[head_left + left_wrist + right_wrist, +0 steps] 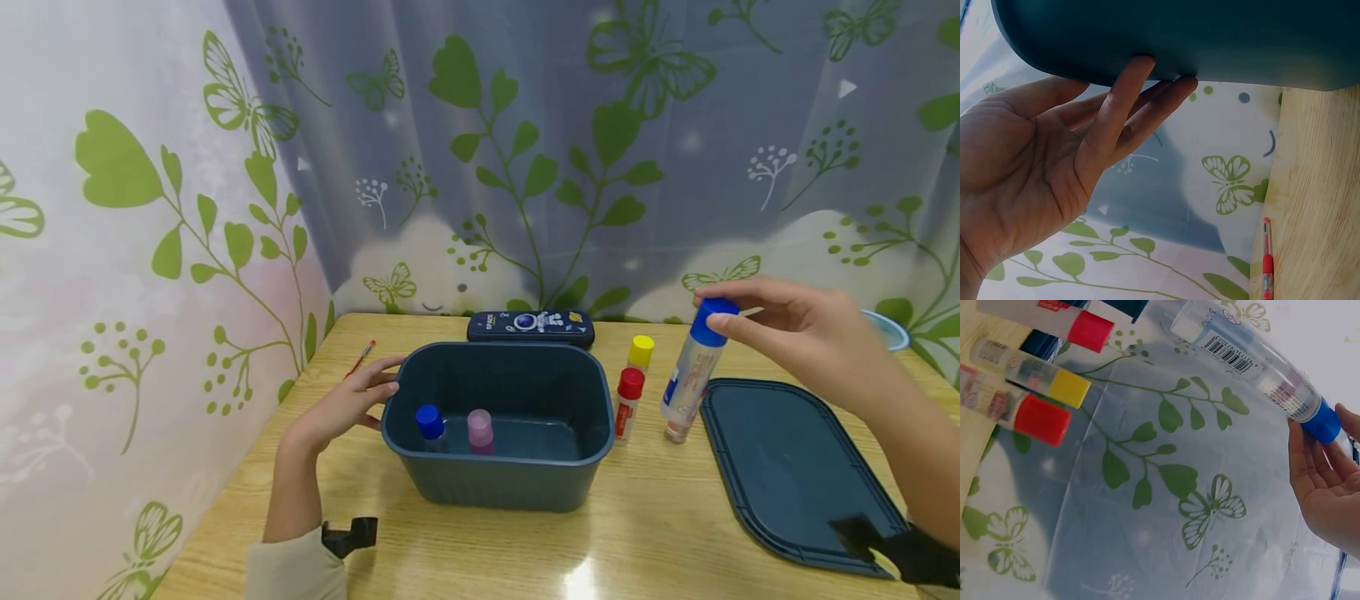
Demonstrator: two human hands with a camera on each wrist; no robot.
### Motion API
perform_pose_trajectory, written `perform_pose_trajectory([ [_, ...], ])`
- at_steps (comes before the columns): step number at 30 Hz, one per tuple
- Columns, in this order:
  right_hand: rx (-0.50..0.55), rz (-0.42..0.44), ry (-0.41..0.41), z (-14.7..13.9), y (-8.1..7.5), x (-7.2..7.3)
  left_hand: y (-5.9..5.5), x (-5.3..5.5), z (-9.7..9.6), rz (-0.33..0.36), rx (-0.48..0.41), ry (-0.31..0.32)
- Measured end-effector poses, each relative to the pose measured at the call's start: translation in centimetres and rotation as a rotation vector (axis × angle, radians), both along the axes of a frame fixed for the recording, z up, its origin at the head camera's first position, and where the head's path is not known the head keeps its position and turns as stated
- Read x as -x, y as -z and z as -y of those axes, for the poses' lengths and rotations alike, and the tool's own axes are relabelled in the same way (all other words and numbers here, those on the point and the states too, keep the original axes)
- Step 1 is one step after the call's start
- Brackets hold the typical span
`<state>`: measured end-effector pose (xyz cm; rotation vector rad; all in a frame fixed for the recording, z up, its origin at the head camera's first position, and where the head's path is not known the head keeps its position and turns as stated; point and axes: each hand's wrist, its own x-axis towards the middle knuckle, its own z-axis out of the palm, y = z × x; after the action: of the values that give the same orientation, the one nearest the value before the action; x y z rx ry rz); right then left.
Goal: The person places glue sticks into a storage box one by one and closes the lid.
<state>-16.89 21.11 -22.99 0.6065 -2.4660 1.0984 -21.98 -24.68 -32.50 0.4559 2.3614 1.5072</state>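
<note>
My right hand [806, 337] pinches the blue cap of a clear glue bottle [688, 379], which is held tilted above the table; its barcode label shows in the right wrist view. Below it, the base of another clear bottle [677, 431] shows, its upper part hidden. Beside these stand a red-capped bottle [628, 404] and a yellow-capped bottle [640, 352]. My left hand [348, 404] rests with extended fingers against the left side of a dark blue-green bin [510, 487]. Inside the bin are a blue-capped bottle [431, 425] and a pink-capped bottle [481, 430].
A dark lid [795, 467] lies flat on the wooden table at the right. Behind the bin sits a dark space-themed pencil case [531, 328]. A red pen [362, 358] lies at the left. A light blue basket rim [887, 329] shows behind my right hand.
</note>
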Motion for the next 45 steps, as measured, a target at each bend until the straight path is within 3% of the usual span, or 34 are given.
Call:
perform_pose_trajectory([
  [5, 0.014, 0.017, 0.036, 1.9, -0.9, 0.1, 0.0, 0.0, 0.0, 0.003, -0.003, 0.003],
  [13, 0.085, -0.006, -0.065, 4.6, -1.4, 1.0, 0.1, 0.1, 0.1, 0.001, -0.012, 0.005],
  [19, 0.08, 0.016, -0.144, 6.4, -1.0, 1.8, 0.0, 0.0, 0.0, 0.004, -0.018, 0.006],
  [30, 0.041, 0.018, -0.264, 9.7, 1.2, 3.0, -0.1, 0.0, 0.0, -0.001, -0.011, 0.001],
  [38, 0.053, 0.099, -0.293, 11.6, 3.1, 3.2, 0.0, 0.1, 0.1, -0.002, -0.012, 0.006],
  [45, 0.029, 0.106, -0.296, 12.5, 5.2, 3.6, 0.0, 0.1, 0.1, -0.001, -0.018, 0.012],
])
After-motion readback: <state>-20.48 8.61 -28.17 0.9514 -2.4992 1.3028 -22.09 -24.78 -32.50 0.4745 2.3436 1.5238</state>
